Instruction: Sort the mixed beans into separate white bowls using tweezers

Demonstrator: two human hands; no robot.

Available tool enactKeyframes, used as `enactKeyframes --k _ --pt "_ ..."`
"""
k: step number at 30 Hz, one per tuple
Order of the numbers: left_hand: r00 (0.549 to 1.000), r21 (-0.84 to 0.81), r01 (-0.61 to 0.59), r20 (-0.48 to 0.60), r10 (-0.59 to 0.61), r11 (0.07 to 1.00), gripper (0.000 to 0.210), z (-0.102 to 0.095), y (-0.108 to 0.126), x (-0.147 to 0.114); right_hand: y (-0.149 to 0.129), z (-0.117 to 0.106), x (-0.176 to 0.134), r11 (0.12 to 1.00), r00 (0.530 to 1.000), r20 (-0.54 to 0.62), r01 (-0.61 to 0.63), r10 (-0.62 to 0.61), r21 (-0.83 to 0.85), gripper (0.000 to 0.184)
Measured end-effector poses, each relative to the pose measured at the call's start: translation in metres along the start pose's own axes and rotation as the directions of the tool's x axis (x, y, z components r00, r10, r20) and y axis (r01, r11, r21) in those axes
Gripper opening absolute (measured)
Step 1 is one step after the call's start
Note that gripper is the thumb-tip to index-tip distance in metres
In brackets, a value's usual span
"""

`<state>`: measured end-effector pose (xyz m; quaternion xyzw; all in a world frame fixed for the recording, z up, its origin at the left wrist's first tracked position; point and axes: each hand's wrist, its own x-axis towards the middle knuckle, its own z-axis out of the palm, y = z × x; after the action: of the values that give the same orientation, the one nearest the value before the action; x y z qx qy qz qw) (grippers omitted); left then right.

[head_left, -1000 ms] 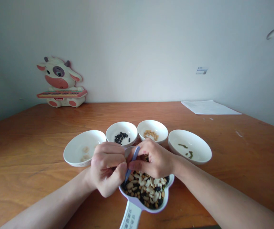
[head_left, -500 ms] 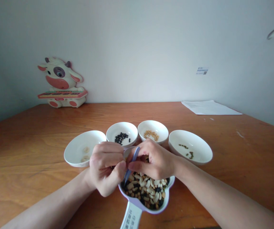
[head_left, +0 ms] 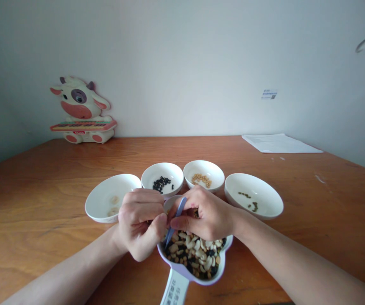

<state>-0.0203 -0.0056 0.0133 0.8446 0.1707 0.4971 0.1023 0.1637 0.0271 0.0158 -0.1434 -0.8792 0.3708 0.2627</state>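
My right hand [head_left: 203, 216] pinches a slim lavender plastic stick [head_left: 179, 207], its kind unclear, between thumb and fingers. The stick slants down to the left, its lower end over a lavender-rimmed pan [head_left: 198, 280] of mixed peanuts [head_left: 198, 250], black beans and yellow beans. My left hand [head_left: 144, 222] is closed beside it, thumb against curled fingers, over the pan's left edge; whatever its fingertips grip is hidden. Both hands meet at the fingertips and cover the pan's far part. A white handle [head_left: 175, 288] with printed characters points toward me.
Beyond my hands stand white bowls: one with a few pale pieces [head_left: 114, 205], one with black beans [head_left: 162, 184], one with yellow beans [head_left: 201, 180], one with small green beans [head_left: 254, 206]. A cow toy keyboard [head_left: 82, 112] and papers [head_left: 280, 143] lie farther back by the wall.
Hardly anything differs. My left hand has shifted very slightly to the left; the right hand keeps its hold on the lavender stick. The bowls are unchanged.
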Motion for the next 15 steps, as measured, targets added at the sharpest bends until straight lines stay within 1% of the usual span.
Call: enactKeyframes --k 7,15 --pt "1.000 0.002 0.003 -0.006 -0.003 1.000 0.034 0.0001 -0.0006 -0.0008 0.0001 0.0007 -0.0002 1.000 1.000 0.024 -0.007 0.007 -0.025 0.022" --pt "1.000 0.001 -0.004 -0.003 0.004 1.000 0.034 0.0003 -0.0002 -0.0017 -0.0019 -0.0018 0.0003 1.000 1.000 -0.015 0.010 -0.010 0.002 0.020"
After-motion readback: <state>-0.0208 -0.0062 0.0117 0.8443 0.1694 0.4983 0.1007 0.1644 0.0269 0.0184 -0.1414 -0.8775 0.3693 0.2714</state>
